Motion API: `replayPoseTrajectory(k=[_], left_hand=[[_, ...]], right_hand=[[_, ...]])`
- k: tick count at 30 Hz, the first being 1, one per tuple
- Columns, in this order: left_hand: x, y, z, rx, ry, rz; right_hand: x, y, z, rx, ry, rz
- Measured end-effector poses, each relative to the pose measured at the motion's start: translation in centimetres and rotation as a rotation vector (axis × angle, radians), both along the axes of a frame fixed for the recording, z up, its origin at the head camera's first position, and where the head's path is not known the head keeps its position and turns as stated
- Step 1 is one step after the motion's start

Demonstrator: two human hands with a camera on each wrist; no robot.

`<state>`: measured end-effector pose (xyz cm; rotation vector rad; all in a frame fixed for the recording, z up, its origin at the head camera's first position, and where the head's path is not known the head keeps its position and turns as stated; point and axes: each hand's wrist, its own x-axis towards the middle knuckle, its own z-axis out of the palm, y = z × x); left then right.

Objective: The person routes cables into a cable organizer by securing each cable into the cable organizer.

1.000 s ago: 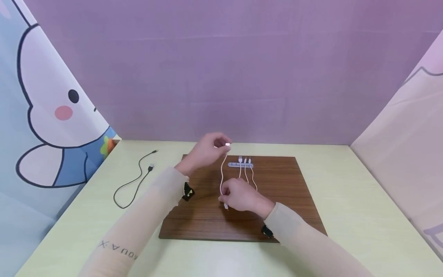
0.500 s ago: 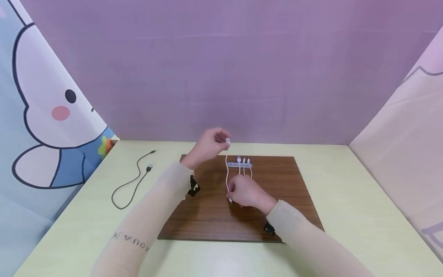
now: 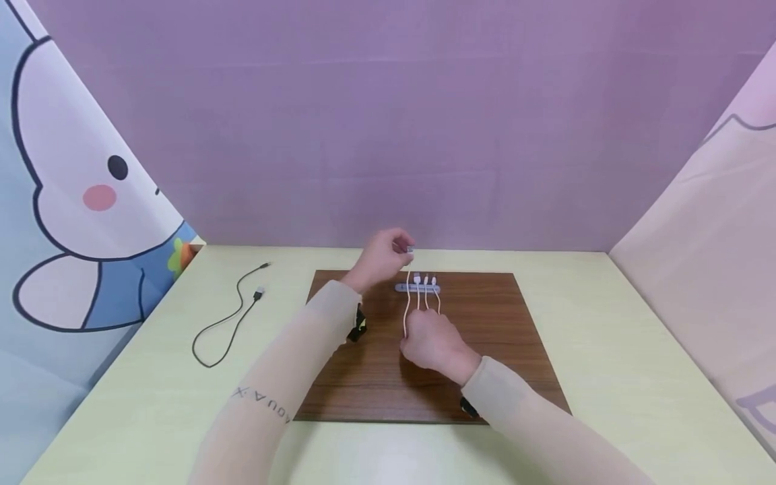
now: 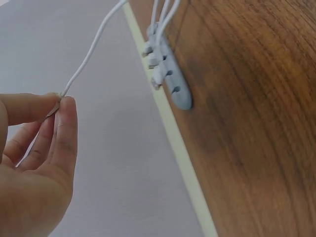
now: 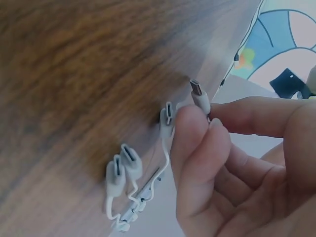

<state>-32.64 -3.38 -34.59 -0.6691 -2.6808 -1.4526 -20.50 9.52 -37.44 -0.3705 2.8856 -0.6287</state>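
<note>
A white USB cable [image 3: 407, 303] runs between my two hands above the brown wood-grain board [image 3: 485, 323]. My left hand [image 3: 386, 256] pinches its USB-A end, past the board's far edge. With thumb and fingers, my right hand [image 3: 433, 343] holds the other end; its small metal-tipped plug [image 5: 197, 94] pokes out in the right wrist view. Between the hands, the cable passes over the left part of a grey-blue cable clip [image 4: 183, 101] in the head view. Three other white cables sit in that clip, their small plugs [image 5: 116, 177] near my right fingers.
A black USB cable [image 3: 218, 327] lies looped on the pale table [image 3: 606, 377], left of the board. A purple cloth [image 3: 388, 135] hangs behind the table, with printed cloths at both sides.
Both hands have shifted right with the stretched white cable, bringing it from left of the clip to over its left part. The right hand's plug has gone out of sight in the head view.
</note>
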Motion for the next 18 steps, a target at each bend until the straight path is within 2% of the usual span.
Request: replayPoseTrajectory(k=[7, 11, 18], left_hand=[[-1.1, 0.9, -1.2, -0.076, -0.02, 0.023], [-1.6, 0.9, -1.8, -0.115, -0.019, 0.037], [-1.9, 1.3, -3.2, -0.192, -0.026, 0.068]], right_hand=[[0.3, -0.5, 0.2, 0.08, 0.002, -0.036], [0.3, -0.9, 0.1, 0.117, -0.007, -0.025], [0.3, -1.0, -0.1, 0.158, 0.022, 0.015]])
